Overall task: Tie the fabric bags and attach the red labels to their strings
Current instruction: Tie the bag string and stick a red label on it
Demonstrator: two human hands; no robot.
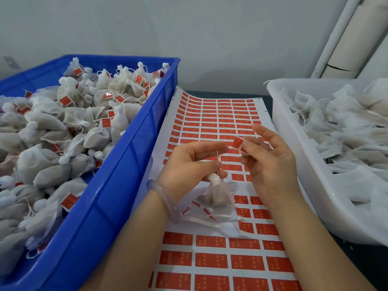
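The left forearm (134,238) and the right forearm (310,238) show from the lower edge of the frame upward, both bare along their whole visible length. The left hand (189,162), near the middle of the picture, has a bangle (165,198) round its wrist. The bangle is a single smooth ring, thick and round in section, translucent and pale with a faint bluish-lilac tint. It is glossy, with light glinting along its curve, and the wrist shows dimly through it. The right hand (270,164), just right of centre, is bare, as is its wrist. The fingernails that show look short; finer detail is blurred.
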